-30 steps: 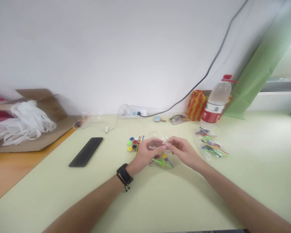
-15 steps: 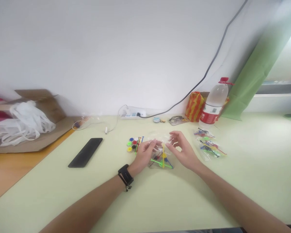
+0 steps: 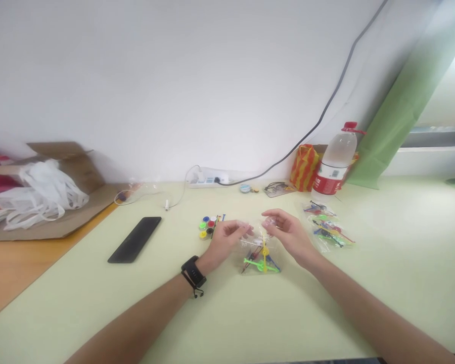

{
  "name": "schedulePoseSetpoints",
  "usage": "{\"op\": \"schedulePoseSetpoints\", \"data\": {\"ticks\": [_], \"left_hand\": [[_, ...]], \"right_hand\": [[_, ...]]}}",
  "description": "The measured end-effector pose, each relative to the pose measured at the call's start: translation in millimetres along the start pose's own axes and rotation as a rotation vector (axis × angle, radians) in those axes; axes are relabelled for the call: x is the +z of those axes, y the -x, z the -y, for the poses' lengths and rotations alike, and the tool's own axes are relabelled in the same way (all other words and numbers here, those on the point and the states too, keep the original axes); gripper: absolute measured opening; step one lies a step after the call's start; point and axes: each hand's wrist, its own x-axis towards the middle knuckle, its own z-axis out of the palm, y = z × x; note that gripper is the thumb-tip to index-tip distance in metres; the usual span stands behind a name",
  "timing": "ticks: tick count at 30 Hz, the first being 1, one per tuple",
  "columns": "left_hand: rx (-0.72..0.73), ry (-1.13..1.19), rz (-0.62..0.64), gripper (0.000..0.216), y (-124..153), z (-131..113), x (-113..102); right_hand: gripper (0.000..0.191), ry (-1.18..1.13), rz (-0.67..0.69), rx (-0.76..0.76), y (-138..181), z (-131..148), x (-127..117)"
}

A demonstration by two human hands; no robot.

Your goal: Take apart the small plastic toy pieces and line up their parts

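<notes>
A clear plastic bag [image 3: 261,258] of yellow, green, blue and red plastic pieces is in front of me, between my hands. My left hand [image 3: 226,241] pinches its upper left edge between thumb and fingers. At the upper right edge, the fingertips of my right hand [image 3: 289,236] are closed on the clear film. Just beyond my left hand lie several small round coloured caps [image 3: 208,226], with thin coloured sticks [image 3: 220,220] beside them, partly hidden by that hand.
Right of my right hand lie bags of similar pieces [image 3: 330,231], with a large water bottle [image 3: 331,164] behind them. A black phone [image 3: 135,240] lies to the left. A power strip [image 3: 208,179] sits by the wall; a cardboard box [image 3: 74,162] with white plastic bags [image 3: 49,189] is far left.
The plastic bag has shifted right and slightly towards me, and its contents show more fully. My right hand's fingers have come together on the film.
</notes>
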Motion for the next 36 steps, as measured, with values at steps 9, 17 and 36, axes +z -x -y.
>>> {"op": "schedulePoseSetpoints", "data": {"ticks": [9,17,36], "left_hand": [[0.127,-0.072,-0.062,0.026,-2,-5,-2],[0.149,-0.151,-0.081,0.027,0,-10,1],[-0.021,-0.014,0.011,0.028,-12,-5,-21]], "right_hand": [[0.024,0.261,0.015,-0.24,8,7,8],[0.016,0.345,-0.023,-0.355,2,18,9],[0.037,-0.012,0.193,0.037,-12,2,-15]]}}
